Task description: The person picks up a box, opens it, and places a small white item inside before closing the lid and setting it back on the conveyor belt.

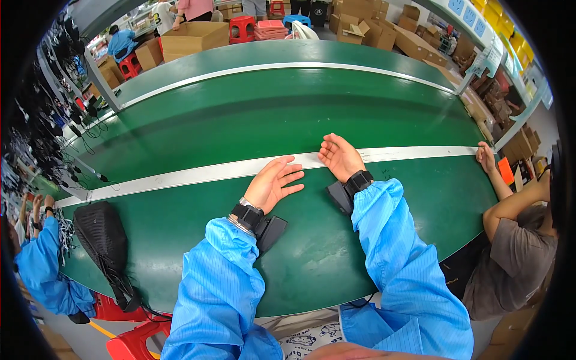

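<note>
My left hand (273, 185) hovers over the green worktable (312, 240), palm turned inward, fingers stretched and apart, with nothing in it. Facing it, my right hand (341, 157) is raised near the white strip (222, 173) that runs along the table; its fingers curl loosely and no object shows in it. Both wrists carry black straps with a dark box, the left one (271, 234) and the right one (340, 197). Blue sleeves cover both forearms. A black mesh bag (101, 234) lies to the left of my left arm.
Cables and black plugs (54, 90) hang along the left. A co-worker in blue (45, 264) is at far left; another in a grey-brown shirt (510, 258) rests a hand on the right table edge. Cardboard boxes (195, 39) and red stools (242, 29) stand beyond the table.
</note>
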`<state>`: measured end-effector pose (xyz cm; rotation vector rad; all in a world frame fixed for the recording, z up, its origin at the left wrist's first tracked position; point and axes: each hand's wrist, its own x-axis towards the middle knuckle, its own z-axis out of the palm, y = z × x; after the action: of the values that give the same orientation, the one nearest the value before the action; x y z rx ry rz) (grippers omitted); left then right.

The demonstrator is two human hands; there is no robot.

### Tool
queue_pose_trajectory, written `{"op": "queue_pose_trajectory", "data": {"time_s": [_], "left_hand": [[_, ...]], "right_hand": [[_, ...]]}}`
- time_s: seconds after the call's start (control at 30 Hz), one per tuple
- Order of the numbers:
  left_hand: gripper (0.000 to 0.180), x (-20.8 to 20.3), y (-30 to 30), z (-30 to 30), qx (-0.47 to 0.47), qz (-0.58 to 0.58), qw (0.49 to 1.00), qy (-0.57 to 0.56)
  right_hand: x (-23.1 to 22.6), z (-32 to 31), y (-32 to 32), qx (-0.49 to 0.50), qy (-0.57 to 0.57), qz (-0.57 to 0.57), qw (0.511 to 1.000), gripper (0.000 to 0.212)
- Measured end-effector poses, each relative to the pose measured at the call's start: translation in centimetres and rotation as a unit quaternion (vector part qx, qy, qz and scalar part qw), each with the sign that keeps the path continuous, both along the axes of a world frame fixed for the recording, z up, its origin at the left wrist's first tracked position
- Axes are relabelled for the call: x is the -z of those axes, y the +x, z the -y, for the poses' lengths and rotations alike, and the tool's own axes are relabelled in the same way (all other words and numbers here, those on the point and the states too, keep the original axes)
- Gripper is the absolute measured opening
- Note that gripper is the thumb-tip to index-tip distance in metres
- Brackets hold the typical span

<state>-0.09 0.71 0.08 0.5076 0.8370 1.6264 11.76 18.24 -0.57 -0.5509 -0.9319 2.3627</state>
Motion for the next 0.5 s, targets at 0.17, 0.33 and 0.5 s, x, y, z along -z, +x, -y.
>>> {"op": "queue_pose_trajectory", "data": {"time_s": [0.17,0.33,0.5], "left_hand": [[0.042,0.7,-0.2,0.5,-0.011,0.008,1.0,0.017],[0.037,0.2,0.4,-0.4,-0.003,0.017,1.0,0.014],[0.036,0.3,-0.3,0.3,-0.019,0.007,1.0,-0.018]], "right_hand": [[1.8,-0.6,-0.5,-0.04,-0.011,-0.065,0.997,0.016],[0.9,-1.6,0.7,-0.038,0.006,-0.048,0.998,0.016],[1.3,-0.8,-0.2,-0.032,0.011,-0.007,0.999,0.018]]}}
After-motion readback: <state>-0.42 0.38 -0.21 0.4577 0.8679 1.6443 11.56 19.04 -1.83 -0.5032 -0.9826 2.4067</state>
